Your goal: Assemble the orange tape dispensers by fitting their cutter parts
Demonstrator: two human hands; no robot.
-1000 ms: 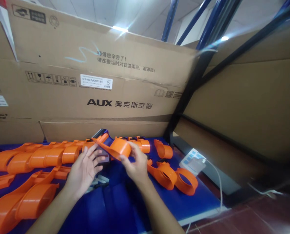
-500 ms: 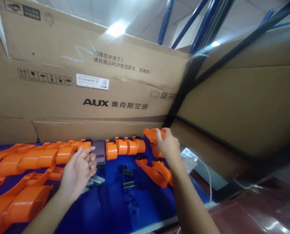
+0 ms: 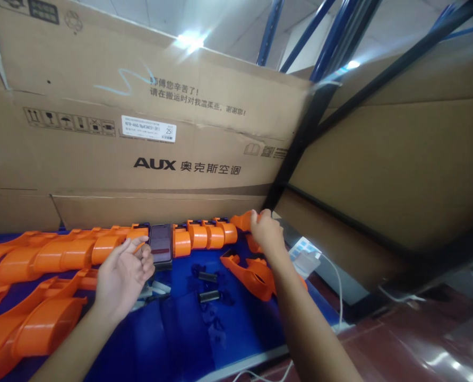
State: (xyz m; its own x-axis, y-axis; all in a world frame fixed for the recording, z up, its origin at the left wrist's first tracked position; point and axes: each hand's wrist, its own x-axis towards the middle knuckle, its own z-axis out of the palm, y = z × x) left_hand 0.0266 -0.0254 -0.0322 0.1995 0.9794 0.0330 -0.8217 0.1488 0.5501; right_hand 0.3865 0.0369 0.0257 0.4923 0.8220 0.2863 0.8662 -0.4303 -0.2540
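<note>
My right hand is closed around a curved orange plastic part at the right end of the back row, its fingers partly covering the part. Another orange plastic piece lies on the blue surface just below that hand. Palm up, my left hand hovers beside a smartphone, fingers loosely bent and apart, apparently with nothing in them. Behind it runs a row of orange ring-shaped parts. More of these rings stand to the right of the phone.
A blue work surface holds two small dark cylinders and larger orange parts at left. A cardboard wall closes off the back. Dark rack posts, a white cable and a clear plastic bag are at right.
My right hand has moved slightly left and down with the orange part, bringing it against the end of the back row. My left hand has shifted slightly, its fingers a little more curled.
</note>
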